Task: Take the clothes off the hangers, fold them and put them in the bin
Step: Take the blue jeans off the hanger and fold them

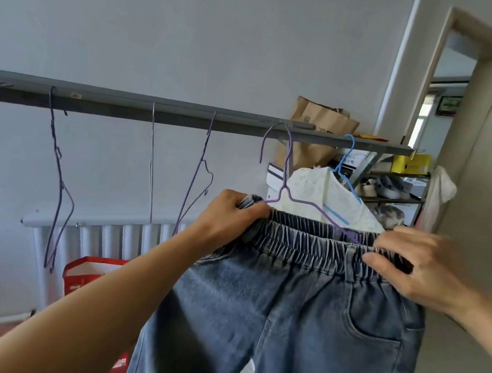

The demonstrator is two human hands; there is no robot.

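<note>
A pair of blue jeans [306,322] with an elastic waistband hangs on a purple wire hanger [286,173] hooked over the grey rail [120,106]. My left hand [229,216] grips the left end of the waistband. My right hand [427,267] pinches the right part of the waistband, thumb in front; it is blurred. Behind the jeans a white patterned top [313,188] hangs on a blue hanger [345,167]. No bin is in view.
Several bare wire hangers [60,186] hang along the rail to the left. Below stands a white radiator [117,236] with a red bag [84,276] in front. A paper bag [318,123], a shoe rack [389,188] and a doorway [445,90] lie at the right.
</note>
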